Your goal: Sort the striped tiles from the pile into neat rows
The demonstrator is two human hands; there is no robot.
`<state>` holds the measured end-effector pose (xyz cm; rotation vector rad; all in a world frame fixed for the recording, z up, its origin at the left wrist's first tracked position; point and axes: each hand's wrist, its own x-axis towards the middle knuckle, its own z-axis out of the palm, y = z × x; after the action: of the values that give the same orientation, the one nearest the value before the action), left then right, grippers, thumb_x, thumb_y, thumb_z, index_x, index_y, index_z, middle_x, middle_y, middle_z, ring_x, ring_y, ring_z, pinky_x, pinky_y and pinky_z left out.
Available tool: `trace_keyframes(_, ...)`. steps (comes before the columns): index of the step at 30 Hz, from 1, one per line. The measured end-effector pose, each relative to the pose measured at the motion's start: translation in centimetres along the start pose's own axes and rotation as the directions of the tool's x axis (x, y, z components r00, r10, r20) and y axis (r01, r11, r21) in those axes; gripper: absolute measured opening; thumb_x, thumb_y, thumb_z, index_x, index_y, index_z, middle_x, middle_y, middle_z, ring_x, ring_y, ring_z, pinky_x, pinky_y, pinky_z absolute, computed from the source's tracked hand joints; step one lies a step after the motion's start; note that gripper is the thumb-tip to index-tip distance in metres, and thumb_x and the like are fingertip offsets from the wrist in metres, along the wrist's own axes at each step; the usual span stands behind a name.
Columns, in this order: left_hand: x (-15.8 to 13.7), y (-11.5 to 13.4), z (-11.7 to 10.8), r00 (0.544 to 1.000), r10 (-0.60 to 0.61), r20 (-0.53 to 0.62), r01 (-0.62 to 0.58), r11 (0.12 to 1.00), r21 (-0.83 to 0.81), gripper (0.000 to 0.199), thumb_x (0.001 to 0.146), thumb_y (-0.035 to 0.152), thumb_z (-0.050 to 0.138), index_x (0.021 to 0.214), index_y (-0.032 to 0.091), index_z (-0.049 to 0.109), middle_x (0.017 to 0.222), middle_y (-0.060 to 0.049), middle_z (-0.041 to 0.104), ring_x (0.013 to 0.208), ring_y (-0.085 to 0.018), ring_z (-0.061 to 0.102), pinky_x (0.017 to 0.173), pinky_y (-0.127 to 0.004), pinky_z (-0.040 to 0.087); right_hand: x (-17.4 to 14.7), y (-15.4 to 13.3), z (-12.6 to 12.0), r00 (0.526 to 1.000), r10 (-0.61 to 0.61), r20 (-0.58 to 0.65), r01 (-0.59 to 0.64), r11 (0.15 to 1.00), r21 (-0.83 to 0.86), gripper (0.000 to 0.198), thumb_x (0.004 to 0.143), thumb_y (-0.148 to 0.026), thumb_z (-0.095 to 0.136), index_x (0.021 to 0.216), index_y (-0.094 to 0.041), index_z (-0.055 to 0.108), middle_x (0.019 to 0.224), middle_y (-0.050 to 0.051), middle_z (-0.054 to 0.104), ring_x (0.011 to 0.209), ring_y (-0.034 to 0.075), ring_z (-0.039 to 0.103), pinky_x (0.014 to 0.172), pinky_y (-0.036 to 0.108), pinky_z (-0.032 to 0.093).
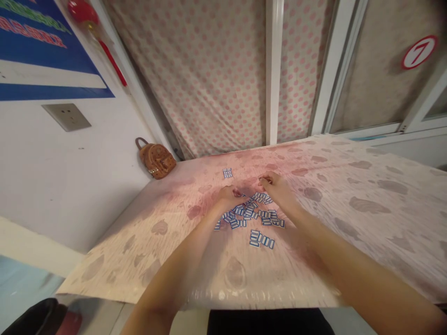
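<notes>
The left hand (228, 196) is half-curling at the far left of the blue-edged pieces (239, 211), the right hand (275, 184) pinching closed at far right; I cannot tell whether either is gripping one. Most are lying between the forearms (324, 237), likely for easy reach.

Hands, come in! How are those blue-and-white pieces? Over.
Left hand, right hand near blue-and-white pieces, grips unclear. Pieces heaped, some apart. Brown bag by wall, not blocking.
</notes>
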<state>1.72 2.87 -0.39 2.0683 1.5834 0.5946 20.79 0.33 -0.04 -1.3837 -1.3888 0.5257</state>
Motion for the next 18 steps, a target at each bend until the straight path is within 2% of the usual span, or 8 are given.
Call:
trace_keyframes(4,1.0,-1.3,0.6,0.990,0.130,-0.048,-0.128,0.990,0.057,0.040,0.070,0.037,0.078,0.106,0.020,0.071,0.097,-0.005,0.070,0.088,-0.020,0.064,0.078,-0.027,0.050,-0.3,0.3,0.5,1.000,-0.003,0.013,0.004,0.998,-0.069,0.013,0.084,-0.025,0.051,0.084,-0.019,0.062,0.078,0.003,0.069,0.068,0.016,0.063,0.063,0.026,0.045)
trace_keyframes(7,1.7,-2.1,1.0,0.982,0.187,-0.008,-0.187,0.982,-0.013,0.034,0.071,0.031,0.076,0.103,0.019,0.072,0.091,-0.005,0.070,0.084,-0.017,0.064,0.078,-0.026,0.050,-0.5,0.3,0.7,0.999,-0.001,0.037,0.005,0.993,-0.114,0.014,0.084,-0.024,0.051,0.086,-0.019,0.063,0.078,0.003,0.069,0.068,0.017,0.063,0.062,0.026,0.044)
trace_keyframes(13,2.1,-2.5,1.5,0.989,0.146,0.009,-0.145,0.988,-0.047,0.021,0.071,0.027,0.075,0.087,0.015,0.070,0.084,-0.005,0.070,0.077,-0.017,0.063,0.071,-0.026,0.049,-0.8,0.0,0.5,0.994,-0.018,0.111,0.034,0.989,-0.146,0.016,0.084,-0.026,0.050,0.083,-0.019,0.064,0.073,0.003,0.067,0.069,0.018,0.063,0.062,0.027,0.042)
trace_keyframes(16,2.1,-2.6,1.9,0.993,0.118,0.002,-0.117,0.988,-0.103,0.027,0.071,0.022,0.074,0.095,0.013,0.067,0.085,-0.005,0.070,0.075,-0.015,0.063,0.067,-0.024,0.049,-0.9,0.2,0.5,0.992,-0.029,0.124,0.048,0.988,-0.146,0.015,0.083,-0.026,0.052,0.084,-0.019,0.065,0.076,0.003,0.069,0.072,0.018,0.063,0.063,0.027,0.044)
trace_keyframes(18,2.1,-2.6,2.0,0.989,0.147,0.005,-0.145,0.982,-0.120,0.031,0.072,0.020,0.070,0.102,0.014,0.066,0.085,-0.003,0.070,0.073,-0.014,0.063,0.064,-0.022,0.047,-0.9,0.4,0.8,0.992,-0.027,0.125,0.047,0.987,-0.155,0.012,0.082,-0.023,0.054,0.083,-0.019,0.066,0.079,0.003,0.070,0.073,0.018,0.064,0.065,0.027,0.045)
